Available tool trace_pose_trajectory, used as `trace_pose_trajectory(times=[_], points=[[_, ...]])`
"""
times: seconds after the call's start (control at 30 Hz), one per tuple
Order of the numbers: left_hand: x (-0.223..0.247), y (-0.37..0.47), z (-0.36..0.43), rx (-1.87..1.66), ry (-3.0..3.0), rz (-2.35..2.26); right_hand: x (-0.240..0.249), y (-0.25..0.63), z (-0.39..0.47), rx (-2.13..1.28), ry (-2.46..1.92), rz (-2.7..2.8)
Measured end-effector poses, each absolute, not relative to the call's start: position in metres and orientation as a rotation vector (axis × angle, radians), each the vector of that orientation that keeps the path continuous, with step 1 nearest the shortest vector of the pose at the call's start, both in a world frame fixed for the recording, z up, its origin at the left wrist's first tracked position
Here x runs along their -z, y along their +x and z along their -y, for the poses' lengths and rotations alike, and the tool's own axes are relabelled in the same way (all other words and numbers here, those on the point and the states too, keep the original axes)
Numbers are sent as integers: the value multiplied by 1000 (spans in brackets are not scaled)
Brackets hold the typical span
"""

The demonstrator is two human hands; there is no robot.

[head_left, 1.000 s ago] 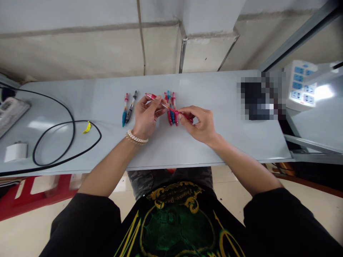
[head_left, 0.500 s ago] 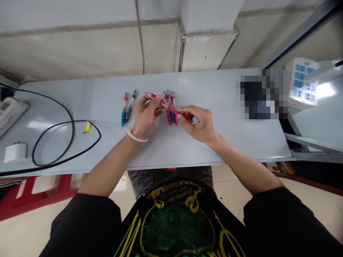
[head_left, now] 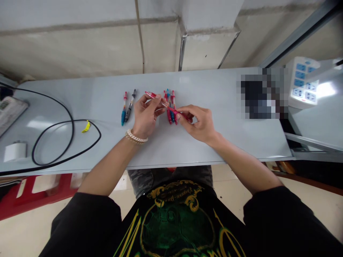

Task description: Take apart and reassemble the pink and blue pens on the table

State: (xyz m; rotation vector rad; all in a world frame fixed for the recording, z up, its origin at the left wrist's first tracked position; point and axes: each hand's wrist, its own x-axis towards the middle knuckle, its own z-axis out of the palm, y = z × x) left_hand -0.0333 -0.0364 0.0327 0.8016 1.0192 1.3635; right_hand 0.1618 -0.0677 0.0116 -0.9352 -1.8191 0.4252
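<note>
A red pen (head_left: 165, 105) with a clear barrel is held above the table, slanting down from upper left to lower right. My left hand (head_left: 148, 113) pinches its clear barrel, the red end sticking out past the fingers. My right hand (head_left: 197, 121) is closed around the pen's other, red end, which the fingers partly cover. Just behind the held pen lie several pens, red and blue (head_left: 169, 116), side by side and partly hidden by it. Left of my left hand rest a blue pen with a pink top (head_left: 123, 113) and a grey pen (head_left: 130, 107).
A looped black cable (head_left: 71, 123) with a yellow tag (head_left: 86, 127) covers the table's left side, near a white charger (head_left: 15, 151). At the right are a blurred-out dark object (head_left: 255, 100) and a white power strip (head_left: 302, 84). The wall stands behind the table.
Almost nothing differs. Both hands keep their hold on the red pen, whose parts at the right fingers seem slightly closer together; the view has shifted a little.
</note>
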Motion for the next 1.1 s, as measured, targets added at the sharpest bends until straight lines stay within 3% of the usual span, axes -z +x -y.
trace_pose_trajectory(times=[1.1], points=[[-38,-32,40,-1348,806,-1044,-11,161,68,-418,-851,1820]])
